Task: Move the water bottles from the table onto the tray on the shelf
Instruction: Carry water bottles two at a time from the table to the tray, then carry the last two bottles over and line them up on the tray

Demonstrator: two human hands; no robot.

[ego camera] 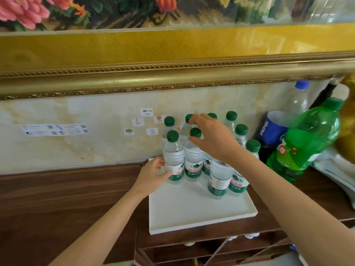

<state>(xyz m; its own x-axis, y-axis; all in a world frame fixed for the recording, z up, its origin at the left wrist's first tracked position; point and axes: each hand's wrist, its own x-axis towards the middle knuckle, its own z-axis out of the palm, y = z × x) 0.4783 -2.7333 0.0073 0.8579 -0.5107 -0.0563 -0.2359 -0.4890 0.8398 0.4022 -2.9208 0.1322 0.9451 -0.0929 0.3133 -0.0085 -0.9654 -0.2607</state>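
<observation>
Main risk here is dominoes: the water bottles (194, 150) are packed tight at the tray's (201, 212) back edge, so one nudge could topple several. They're clear, with green caps and green-and-red labels. The left hand (153, 175) grips the front-left bottle (173, 160) low down. The right hand (213, 137), fingers spread loosely, reaches over the middle caps, holding nothing that I can see.

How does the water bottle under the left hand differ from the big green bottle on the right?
The water bottle is small, clear and upright on the white tray, in the grip of the left hand. The big green bottle is far larger, tinted green, tilted and off the tray, untouched. Both have green caps.
</observation>
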